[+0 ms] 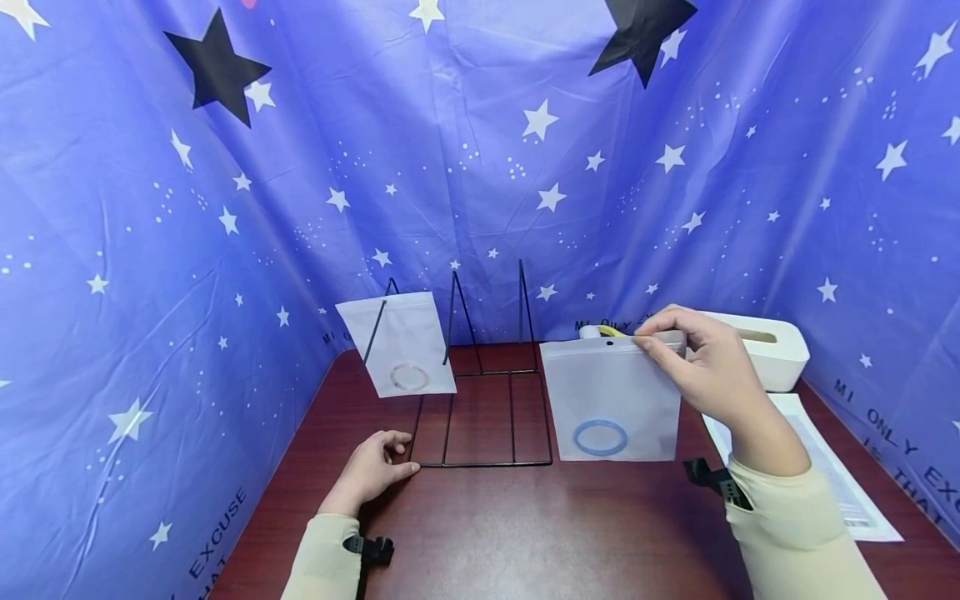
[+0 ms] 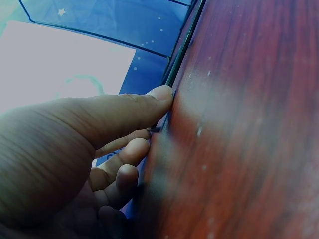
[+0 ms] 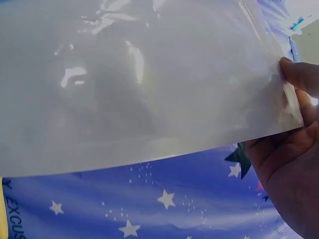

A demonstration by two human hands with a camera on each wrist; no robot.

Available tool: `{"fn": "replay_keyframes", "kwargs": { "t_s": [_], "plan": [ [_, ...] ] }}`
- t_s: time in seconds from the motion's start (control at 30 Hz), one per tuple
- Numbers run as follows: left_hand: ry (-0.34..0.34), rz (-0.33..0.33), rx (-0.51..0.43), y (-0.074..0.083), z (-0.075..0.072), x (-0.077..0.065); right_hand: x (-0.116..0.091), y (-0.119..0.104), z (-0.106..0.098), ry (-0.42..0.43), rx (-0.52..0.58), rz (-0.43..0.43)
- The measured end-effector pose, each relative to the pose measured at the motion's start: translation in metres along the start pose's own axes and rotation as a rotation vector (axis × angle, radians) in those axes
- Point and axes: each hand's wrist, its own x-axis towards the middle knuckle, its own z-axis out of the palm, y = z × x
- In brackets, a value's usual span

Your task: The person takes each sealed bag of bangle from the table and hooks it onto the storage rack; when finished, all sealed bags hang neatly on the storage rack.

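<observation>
**Right hand (image 1: 708, 362) is pinching a pale bag (image 1: 611, 387) beside a wire rack (image 1: 480, 465)**

The person is holding the pale bag upright over the right part of the bench (image 1: 600, 533), just right of the black wire rack. The right hand's fingers are clamping its upper right corner, the thumb pressing the near face and the other fingers lying behind. A small dark hole is showing in its top strip, and a blue ring (image 1: 600, 452) is showing low on its face; whether the ring is inside or printed cannot be told. Whether the bag's lower edge is touching the bench cannot be told either.

The left hand (image 1: 371, 468) is gripping the rack's near left corner, its thumb pressing the wire and its other fingers curling on the left side.

On the rack's left prong, a hanging bag (image 1: 408, 337) with a faint ring is tilting slightly; the middle and right prongs are standing bare. Behind the pale bag, something yellow (image 1: 611, 331) is peeking out. At the far right, a white box (image 1: 772, 346) is standing beyond a printed sheet (image 1: 836, 475). A blue starry curtain (image 1: 465, 167) is enclosing the bench.
</observation>
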Motion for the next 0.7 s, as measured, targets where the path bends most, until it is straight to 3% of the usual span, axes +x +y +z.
{"fn": "replay_keyframes", "kwargs": {
  "t_s": [0.7],
  "plan": [
    [0.009,0.004,-0.006,0.001,0.000,0.000,0.010,-0.015,0.051,-0.039,0.132,0.023]
  ]
}}
